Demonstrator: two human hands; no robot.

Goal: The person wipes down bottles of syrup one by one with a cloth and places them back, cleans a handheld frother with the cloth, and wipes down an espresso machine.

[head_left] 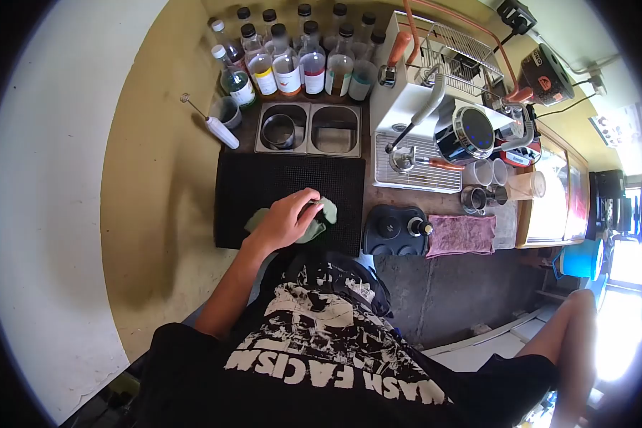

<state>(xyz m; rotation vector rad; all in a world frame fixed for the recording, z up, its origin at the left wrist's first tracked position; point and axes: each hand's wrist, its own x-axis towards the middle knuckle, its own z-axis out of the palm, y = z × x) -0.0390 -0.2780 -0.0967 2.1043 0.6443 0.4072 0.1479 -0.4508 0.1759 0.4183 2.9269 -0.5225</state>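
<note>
My left hand (289,217) is over the black mat (250,178), its fingers closed on a pale green cloth (327,210). Parts of the cloth show on both sides of the hand, lying on the mat. Only the bent right arm (578,328) shows at the far right; my right hand is out of view. Beyond the mat are two steel bins (335,132), the left one with a round metal cup (278,132) in it.
Bottles (287,75) stand at the back. A milk frother (222,133) leans left. To the right are an espresso machine (399,107), a dark tamping stand (387,227), metal jugs (473,200), plastic cups (479,172) and a folded pink cloth (461,235).
</note>
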